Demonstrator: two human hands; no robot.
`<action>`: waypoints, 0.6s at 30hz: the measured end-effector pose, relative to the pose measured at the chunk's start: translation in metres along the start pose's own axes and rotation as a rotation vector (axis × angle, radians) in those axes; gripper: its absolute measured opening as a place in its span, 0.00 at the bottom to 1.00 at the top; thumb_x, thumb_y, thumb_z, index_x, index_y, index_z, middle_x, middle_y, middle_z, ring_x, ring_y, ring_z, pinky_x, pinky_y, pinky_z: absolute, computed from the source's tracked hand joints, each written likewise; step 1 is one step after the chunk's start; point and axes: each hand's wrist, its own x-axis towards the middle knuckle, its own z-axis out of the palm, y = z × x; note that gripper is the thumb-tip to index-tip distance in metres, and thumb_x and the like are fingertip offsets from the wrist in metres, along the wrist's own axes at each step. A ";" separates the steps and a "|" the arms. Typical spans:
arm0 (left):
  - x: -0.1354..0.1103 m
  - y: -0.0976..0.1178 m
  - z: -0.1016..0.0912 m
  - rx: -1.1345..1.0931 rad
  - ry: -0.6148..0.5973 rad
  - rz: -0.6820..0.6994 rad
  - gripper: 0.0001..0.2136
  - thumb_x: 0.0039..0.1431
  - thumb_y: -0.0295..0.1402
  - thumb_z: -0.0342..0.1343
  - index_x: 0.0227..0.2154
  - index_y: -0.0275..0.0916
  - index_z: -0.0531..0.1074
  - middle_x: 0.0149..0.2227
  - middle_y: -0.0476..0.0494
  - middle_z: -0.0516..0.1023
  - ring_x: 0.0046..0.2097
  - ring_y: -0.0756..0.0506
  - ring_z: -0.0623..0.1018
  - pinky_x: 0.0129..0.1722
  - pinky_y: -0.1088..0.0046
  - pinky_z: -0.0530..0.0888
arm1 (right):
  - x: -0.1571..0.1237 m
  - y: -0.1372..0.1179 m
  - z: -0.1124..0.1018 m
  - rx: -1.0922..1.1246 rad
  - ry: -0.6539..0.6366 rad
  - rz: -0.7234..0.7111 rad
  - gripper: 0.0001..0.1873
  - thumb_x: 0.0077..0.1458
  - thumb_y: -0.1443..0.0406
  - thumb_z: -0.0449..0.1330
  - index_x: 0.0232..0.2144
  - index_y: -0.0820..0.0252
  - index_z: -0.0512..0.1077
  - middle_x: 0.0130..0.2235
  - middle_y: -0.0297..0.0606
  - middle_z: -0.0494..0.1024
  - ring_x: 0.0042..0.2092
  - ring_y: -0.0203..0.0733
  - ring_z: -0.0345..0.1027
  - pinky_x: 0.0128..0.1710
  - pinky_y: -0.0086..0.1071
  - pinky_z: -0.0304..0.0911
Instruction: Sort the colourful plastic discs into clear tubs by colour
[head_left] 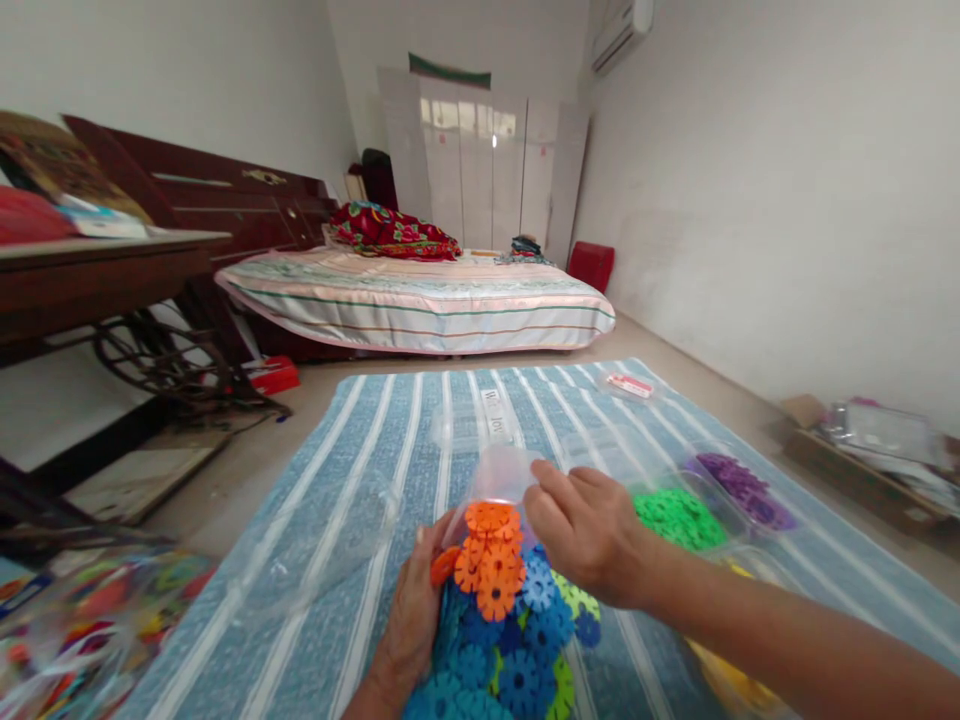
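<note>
A clear plastic box (504, 470) is tipped over with its mouth facing me. Orange snowflake discs (495, 575) spill from it onto a heap of blue snowflake discs (517, 675). Closed on the right side of the box's rim is my right hand (589, 525). My left hand (415, 600) curves around the left side of the box's mouth and the heap, its fingertips partly hidden. Some lime-green discs (577, 597) show among the blue ones. What holds the heap, if anything, is hidden beneath it.
To the right are boxes of green discs (679, 518), purple discs (742, 488) and yellow discs (731, 670). Clear lids (322, 540) lie on the striped blue cloth (300, 640). Bags of colourful pieces (97, 630) sit at lower left; a bed (420, 305) stands beyond.
</note>
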 end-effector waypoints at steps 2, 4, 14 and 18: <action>0.001 -0.002 -0.003 0.010 -0.036 -0.018 0.30 0.58 0.56 0.40 0.50 0.39 0.71 0.53 0.42 0.73 0.57 0.39 0.69 0.60 0.58 0.62 | -0.001 0.002 0.000 -0.027 0.032 0.021 0.12 0.58 0.74 0.45 0.27 0.60 0.64 0.34 0.44 0.75 0.24 0.36 0.59 0.27 0.32 0.51; 0.003 -0.006 -0.007 0.040 -0.044 -0.016 0.32 0.57 0.57 0.39 0.50 0.39 0.71 0.52 0.41 0.74 0.57 0.39 0.70 0.61 0.58 0.61 | 0.000 0.011 0.008 -0.044 -0.017 0.113 0.13 0.58 0.73 0.46 0.25 0.59 0.63 0.30 0.40 0.74 0.24 0.35 0.58 0.26 0.31 0.49; -0.001 0.007 -0.001 0.423 -0.155 0.032 0.25 0.54 0.51 0.50 0.50 0.41 0.72 0.53 0.44 0.74 0.55 0.39 0.72 0.58 0.59 0.66 | -0.016 0.158 0.083 0.064 -0.558 1.197 0.10 0.60 0.66 0.53 0.41 0.64 0.70 0.36 0.41 0.76 0.37 0.40 0.70 0.34 0.30 0.62; 0.005 -0.002 -0.006 0.563 -0.133 0.095 0.25 0.50 0.51 0.55 0.48 0.42 0.73 0.54 0.43 0.73 0.57 0.38 0.69 0.61 0.57 0.60 | -0.046 0.186 0.115 0.157 -0.698 1.352 0.16 0.60 0.59 0.56 0.47 0.62 0.67 0.46 0.40 0.72 0.41 0.40 0.70 0.40 0.39 0.69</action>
